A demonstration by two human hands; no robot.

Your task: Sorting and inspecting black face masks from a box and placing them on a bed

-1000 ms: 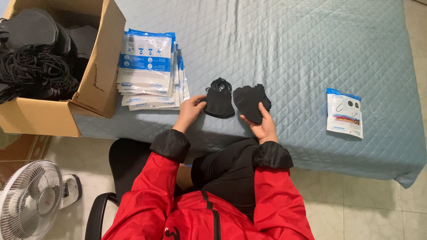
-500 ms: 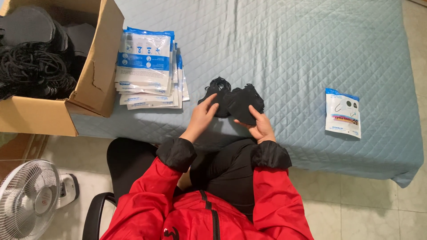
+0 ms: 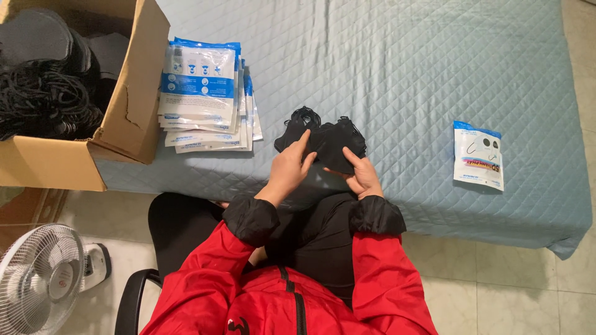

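Left hand (image 3: 290, 166) and right hand (image 3: 359, 175) both pinching black masks (image 3: 329, 141), overlapped above quilted bed (image 3: 403, 74); stack of pouches (image 3: 205, 99) beside, within reach.

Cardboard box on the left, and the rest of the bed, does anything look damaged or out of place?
The cardboard box has a ragged tear in its side flap, facing the stack of packets, which is fanned unevenly. One sealed packet lies alone at the right. Both hands hold black masks; nothing has spilled.
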